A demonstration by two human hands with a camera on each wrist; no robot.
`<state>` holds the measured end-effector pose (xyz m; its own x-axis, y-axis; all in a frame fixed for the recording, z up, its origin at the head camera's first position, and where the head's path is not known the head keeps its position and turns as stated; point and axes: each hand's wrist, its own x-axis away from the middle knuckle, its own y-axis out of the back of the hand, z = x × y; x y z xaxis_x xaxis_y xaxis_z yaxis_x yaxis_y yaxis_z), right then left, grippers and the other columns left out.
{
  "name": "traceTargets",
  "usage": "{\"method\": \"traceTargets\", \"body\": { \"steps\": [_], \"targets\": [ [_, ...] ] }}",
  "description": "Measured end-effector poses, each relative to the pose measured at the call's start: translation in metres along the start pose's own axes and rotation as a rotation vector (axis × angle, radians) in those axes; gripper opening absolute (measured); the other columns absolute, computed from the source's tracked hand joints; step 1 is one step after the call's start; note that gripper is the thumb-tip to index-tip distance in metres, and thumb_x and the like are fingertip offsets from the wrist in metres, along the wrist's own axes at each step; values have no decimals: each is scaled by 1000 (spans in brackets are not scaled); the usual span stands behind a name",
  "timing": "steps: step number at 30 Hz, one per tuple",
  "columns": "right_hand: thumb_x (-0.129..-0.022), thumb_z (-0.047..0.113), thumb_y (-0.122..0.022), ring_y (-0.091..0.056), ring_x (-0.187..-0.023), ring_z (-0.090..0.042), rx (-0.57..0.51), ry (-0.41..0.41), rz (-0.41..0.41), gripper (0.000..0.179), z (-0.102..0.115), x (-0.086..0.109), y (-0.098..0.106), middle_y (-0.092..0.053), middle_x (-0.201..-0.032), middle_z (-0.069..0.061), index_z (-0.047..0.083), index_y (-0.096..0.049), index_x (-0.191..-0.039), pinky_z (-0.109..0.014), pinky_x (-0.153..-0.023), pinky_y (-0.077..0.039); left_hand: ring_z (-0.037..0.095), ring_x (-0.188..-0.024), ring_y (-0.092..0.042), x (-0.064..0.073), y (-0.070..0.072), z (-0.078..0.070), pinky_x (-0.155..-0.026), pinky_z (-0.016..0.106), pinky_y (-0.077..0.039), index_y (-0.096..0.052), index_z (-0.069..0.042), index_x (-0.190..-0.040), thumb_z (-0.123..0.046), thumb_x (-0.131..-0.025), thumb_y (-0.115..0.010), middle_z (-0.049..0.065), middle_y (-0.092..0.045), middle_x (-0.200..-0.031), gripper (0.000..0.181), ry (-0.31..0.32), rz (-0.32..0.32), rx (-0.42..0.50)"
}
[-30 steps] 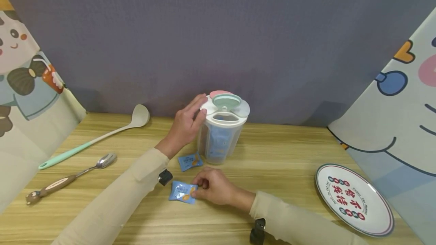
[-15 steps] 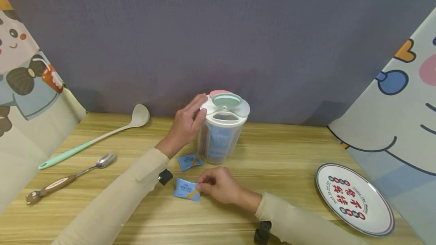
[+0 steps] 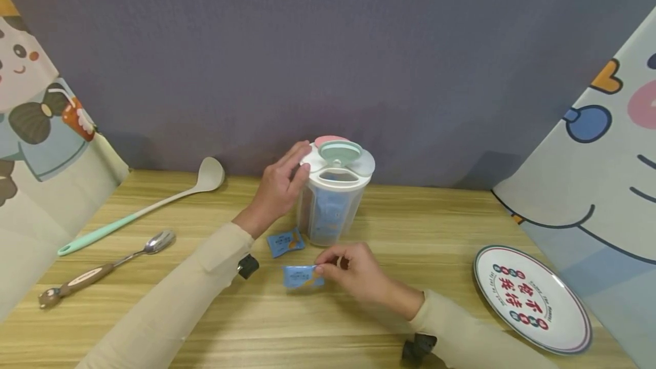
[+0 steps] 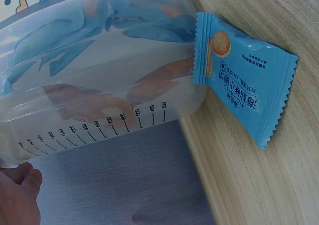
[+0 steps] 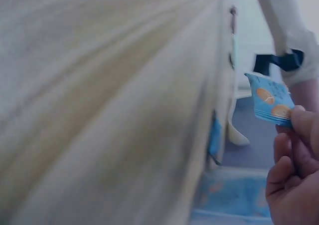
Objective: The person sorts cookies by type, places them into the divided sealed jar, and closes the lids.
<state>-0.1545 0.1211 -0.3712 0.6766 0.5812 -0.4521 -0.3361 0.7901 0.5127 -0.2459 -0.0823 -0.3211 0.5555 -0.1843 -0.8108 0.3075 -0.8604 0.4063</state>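
Observation:
My right hand (image 3: 353,272) pinches a small blue biscuit packet (image 3: 302,277) by its right edge, raised over the table. In the right wrist view, the thumb and a finger hold the packet (image 5: 270,99) at one corner. My left hand (image 3: 279,187) holds the upper left side of a clear storage container (image 3: 353,209), fingers and thumb spread round its lid edge. The upright container has a white lid (image 3: 361,168) with green and pink caps, and blue packets show inside. Another blue packet (image 4: 244,75) lies on the table against the container's base.
At the left lie a ladle (image 3: 154,206) with a mint handle and a fork (image 3: 113,266) with a brown handle. A white plate (image 3: 564,306) with red lettering sits at the right. A grey panel (image 3: 328,56) stands behind the wooden table (image 3: 246,335).
My right hand has moved right and away from me with the pinched biscuit packet, which now stands tilted up. The left hand and the container have stayed in place.

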Motion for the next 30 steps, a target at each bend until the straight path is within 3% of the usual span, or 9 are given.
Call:
{"method": "traceTargets", "body": {
  "steps": [6,12,17,23,30],
  "targets": [
    [-78,-9,-70,-46,-54,-11,-20,123,-74,13,9,-4,25,-67,-76,-4,2,-71,-85,-22,-43,-37,29,-123,-47,0,0,0,-102,36,-37,-54,3,-129,-25,-97,-42,16,-48,-137,45,6,3,-2],
    [-75,-10,-72,-41,-51,-12,50,137,-149,19,18,-10,48,-64,-72,2,7,-71,-85,-24,-44,-35,28,-124,-46,1,0,-1,-103,35,-35,-54,3,-130,-24,-97,-43,13,-47,-139,44,18,6,4],
    [-75,-11,-71,-39,-52,-12,49,177,-179,19,21,-15,59,-61,-70,1,5,-71,-86,-25,-43,-32,29,-124,-46,1,0,-1,-103,35,-35,-54,3,-130,-23,-97,-43,15,-48,-138,43,20,5,5],
    [-81,2,-71,-38,-52,-10,23,317,-252,4,25,-28,76,-62,-69,-2,0,-70,-85,-23,-43,-30,29,-123,-47,1,0,-2,-103,36,-36,-54,4,-129,-23,-96,-43,18,-49,-137,44,15,5,0],
    [-83,5,-70,-39,-53,-10,-28,412,-351,13,34,-45,94,-60,-67,-10,-8,-69,-85,-20,-44,-30,28,-125,-46,1,1,-3,-103,34,-35,-53,3,-130,-23,-97,-43,13,-47,-139,44,18,9,11]
  ]
}}
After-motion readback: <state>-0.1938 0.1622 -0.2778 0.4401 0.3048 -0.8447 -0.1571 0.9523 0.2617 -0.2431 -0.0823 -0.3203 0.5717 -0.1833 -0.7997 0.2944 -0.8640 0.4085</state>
